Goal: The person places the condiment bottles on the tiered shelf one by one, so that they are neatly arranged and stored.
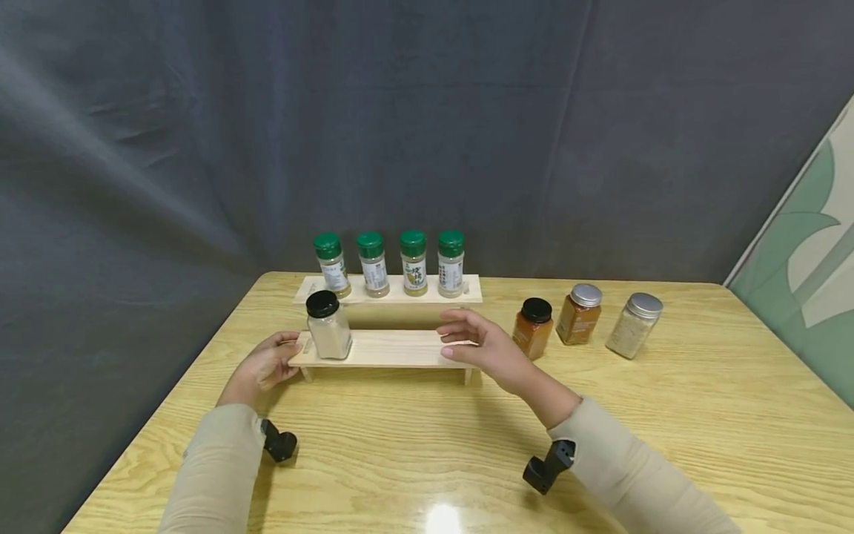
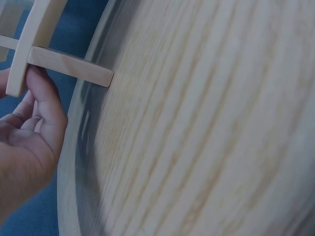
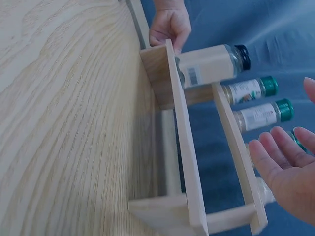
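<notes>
A two-tier wooden spice rack (image 1: 400, 348) stands on the table. My left hand (image 1: 267, 362) pinches the left end of its front shelf, thumb above and fingers below; the left wrist view shows those fingers (image 2: 49, 105) beside a rack leg. A square jar of pale powder with a black lid (image 1: 330, 330) stands upright on that shelf's left part. Over the shelf's right end, my right hand (image 1: 490, 348) has its fingers loosely extended, holding nothing. Several green-capped shaker bottles (image 1: 414, 267) line the rear, higher shelf.
To the right of the rack stand a black-lidded jar of orange-red spice (image 1: 534, 330), a silver-lidded jar of similar spice (image 1: 579, 315) and a silver-lidded jar of pale seasoning (image 1: 634, 326). A dark curtain (image 1: 427, 133) hangs behind the wooden table (image 1: 414, 452).
</notes>
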Available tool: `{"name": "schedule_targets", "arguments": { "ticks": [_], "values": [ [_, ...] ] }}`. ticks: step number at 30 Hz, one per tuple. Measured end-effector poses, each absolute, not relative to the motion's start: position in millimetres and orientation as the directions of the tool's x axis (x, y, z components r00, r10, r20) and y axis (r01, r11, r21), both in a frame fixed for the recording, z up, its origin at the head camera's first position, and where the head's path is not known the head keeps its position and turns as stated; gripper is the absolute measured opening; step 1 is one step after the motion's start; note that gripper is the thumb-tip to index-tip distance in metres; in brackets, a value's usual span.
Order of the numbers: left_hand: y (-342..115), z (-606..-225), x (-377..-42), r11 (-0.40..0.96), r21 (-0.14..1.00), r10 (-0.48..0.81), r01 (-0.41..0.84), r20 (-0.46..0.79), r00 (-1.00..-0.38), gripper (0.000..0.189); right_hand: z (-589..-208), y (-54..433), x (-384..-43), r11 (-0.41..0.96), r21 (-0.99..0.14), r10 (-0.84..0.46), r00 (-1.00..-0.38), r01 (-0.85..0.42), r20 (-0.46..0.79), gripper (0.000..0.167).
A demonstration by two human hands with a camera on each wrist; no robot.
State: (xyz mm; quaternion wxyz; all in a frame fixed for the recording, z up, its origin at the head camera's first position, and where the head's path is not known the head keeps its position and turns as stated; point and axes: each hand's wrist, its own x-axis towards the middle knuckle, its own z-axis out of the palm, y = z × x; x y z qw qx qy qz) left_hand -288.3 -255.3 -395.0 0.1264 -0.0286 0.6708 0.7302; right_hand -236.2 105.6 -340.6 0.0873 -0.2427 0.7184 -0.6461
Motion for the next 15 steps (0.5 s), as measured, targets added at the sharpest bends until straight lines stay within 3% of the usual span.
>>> {"name": "schedule_targets", "arguments": {
  "ticks": [15],
  "values": [
    [-256.1, -396.9, -291.0, -0.038, 0.977, 0.149, -0.211, -0.203, -0.968, 0.031, -345.2, 170.9, -217.5, 0.071, -0.955, -0.348, -0.904, -0.288, 0.247, 0.044]
  ]
}}
